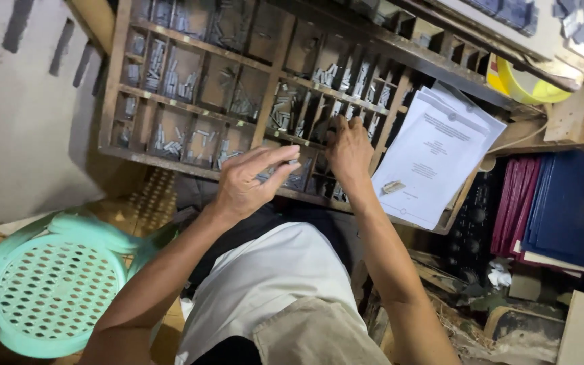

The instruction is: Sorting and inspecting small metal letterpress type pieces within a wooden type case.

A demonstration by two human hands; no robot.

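the wooden type case (190,108) fills the far middle, one green stool (49,284) near left. left hand (248,182) is pinched on small grey metal type pieces (285,172) at the case's near edge; right hand (349,152) dips into a compartment, grip unclear. one sheaf of white papers (434,155) crowds the right.

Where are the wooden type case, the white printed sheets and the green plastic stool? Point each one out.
wooden type case (272,81), head view, on a wooden divider near its middle.
white printed sheets (434,159), head view, on the middle of the top page.
green plastic stool (55,287), head view, on its perforated seat.
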